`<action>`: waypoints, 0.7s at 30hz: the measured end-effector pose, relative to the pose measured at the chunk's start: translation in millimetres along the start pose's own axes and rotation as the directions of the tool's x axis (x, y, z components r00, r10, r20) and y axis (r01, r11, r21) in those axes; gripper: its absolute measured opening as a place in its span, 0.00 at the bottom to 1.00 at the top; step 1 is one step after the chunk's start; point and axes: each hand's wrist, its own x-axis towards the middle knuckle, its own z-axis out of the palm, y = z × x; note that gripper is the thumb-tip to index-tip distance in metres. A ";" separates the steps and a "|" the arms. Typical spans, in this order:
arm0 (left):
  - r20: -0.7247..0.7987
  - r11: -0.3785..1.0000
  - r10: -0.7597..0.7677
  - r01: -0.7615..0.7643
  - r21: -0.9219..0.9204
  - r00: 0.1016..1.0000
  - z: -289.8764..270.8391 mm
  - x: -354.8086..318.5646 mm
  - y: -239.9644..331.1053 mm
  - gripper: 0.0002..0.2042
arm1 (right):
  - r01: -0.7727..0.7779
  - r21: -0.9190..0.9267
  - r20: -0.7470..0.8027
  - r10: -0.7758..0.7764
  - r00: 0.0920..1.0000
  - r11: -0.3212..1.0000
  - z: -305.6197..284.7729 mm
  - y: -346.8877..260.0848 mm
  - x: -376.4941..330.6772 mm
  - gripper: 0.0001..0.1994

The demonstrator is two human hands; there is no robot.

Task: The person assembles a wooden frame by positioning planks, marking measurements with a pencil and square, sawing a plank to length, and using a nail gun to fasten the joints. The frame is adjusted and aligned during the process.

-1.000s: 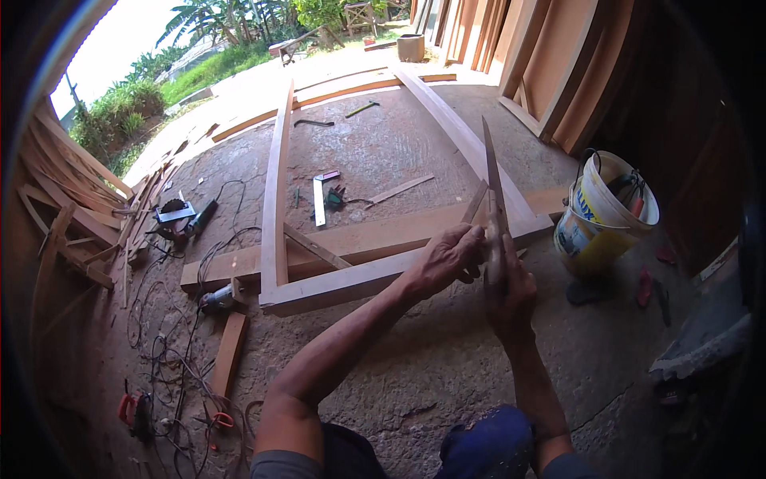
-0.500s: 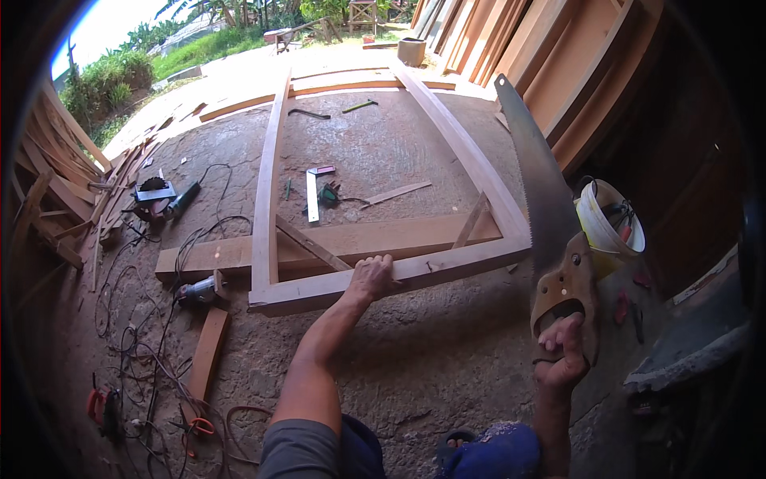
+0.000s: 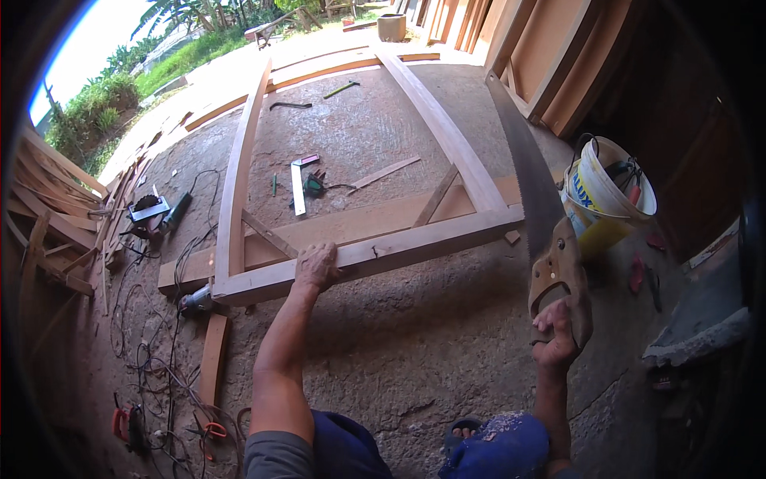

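Observation:
My left hand (image 3: 319,266) is closed over the near rail of a pale wooden frame (image 3: 431,231). This frame has long side pieces reaching away and short diagonal braces at its near corners. Under it lies a thick wooden beam (image 3: 185,271). To the right of the frame, my right hand (image 3: 558,329) grips the handle of a handsaw (image 3: 523,148). The saw's long blade points away from me, its toothed edge facing left, beside the rail's right end. A small wood offcut (image 3: 512,237) lies on the floor by that end.
A try square (image 3: 298,190) and a green tape measure (image 3: 314,184) lie inside the frame. A grinder (image 3: 196,299) sits by the left corner, with tangled cords and a circular saw (image 3: 147,214) beyond. On the right stands a white bucket (image 3: 586,188) of tools. Boards (image 3: 550,64) lean behind it.
The frame's near end has shifted left over the beam, with my left hand on it, bringing its left corner close to the grinder. My right hand still holds the handsaw.

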 end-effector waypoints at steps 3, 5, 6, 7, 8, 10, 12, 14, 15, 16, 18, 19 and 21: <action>0.035 0.998 -0.061 0.060 0.029 0.998 2.8 -0.2 7.0 0.29 | -0.030 -0.036 0.034 0.031 0.999 0.999 1.6 5.4 5.1 0.29; 0.051 0.997 -0.071 0.071 0.005 0.996 4.0 -1.3 9.6 0.31 | -0.045 -0.061 0.021 0.046 0.999 0.997 -4.9 8.6 4.8 0.29; 0.062 0.997 -0.078 0.079 -0.008 0.995 4.8 -3.0 10.3 0.32 | -0.063 -0.075 0.016 0.065 0.998 0.995 -7.6 8.3 4.8 0.28; 0.074 0.996 -0.092 0.091 0.016 0.993 4.5 -3.8 9.5 0.34 | -0.082 -0.088 0.012 0.083 0.996 0.993 -10.3 7.9 3.8 0.28; 0.081 0.994 -0.111 0.109 0.029 0.990 6.6 -5.1 9.6 0.36 | -0.089 -0.077 0.005 0.090 0.996 0.993 -14.4 6.3 3.9 0.27; 0.082 0.989 -0.138 0.133 0.058 0.987 11.1 -6.4 10.8 0.40 | -0.106 -0.053 -0.005 0.106 0.994 0.993 -20.7 4.4 3.5 0.24; 0.079 0.987 -0.148 0.141 0.080 0.986 15.1 -6.8 19.2 0.43 | -0.110 -0.073 -0.003 0.110 0.994 0.991 -32.5 7.4 1.4 0.27; 0.054 0.992 -0.127 0.127 0.004 0.990 17.7 -0.3 39.1 0.45 | -0.130 -0.076 -0.020 0.129 0.991 0.989 -39.6 7.3 0.0 0.28; 0.039 0.992 -0.123 0.124 -0.031 0.992 18.1 0.2 47.9 0.46 | -0.149 -0.061 -0.032 0.147 0.989 0.987 -39.2 5.4 0.2 0.29; -0.036 0.997 -0.067 0.065 -0.046 0.997 23.3 0.5 53.3 0.44 | -0.168 -0.045 -0.044 0.166 0.985 0.985 -38.8 4.8 0.1 0.29; 0.007 0.998 -0.064 0.063 0.012 0.998 23.4 8.1 68.8 0.42 | -0.168 -0.076 -0.074 0.163 0.984 0.983 -45.2 11.6 0.7 0.27; 0.030 0.997 -0.060 0.059 0.043 0.998 22.2 12.5 74.9 0.41 | -0.169 -0.091 -0.092 0.161 0.983 0.981 -48.7 15.9 1.5 0.26; 0.014 0.998 -0.049 0.049 0.036 0.999 25.5 12.5 67.9 0.38 | -0.198 -0.135 -0.092 0.186 0.978 0.971 -53.8 21.7 1.5 0.26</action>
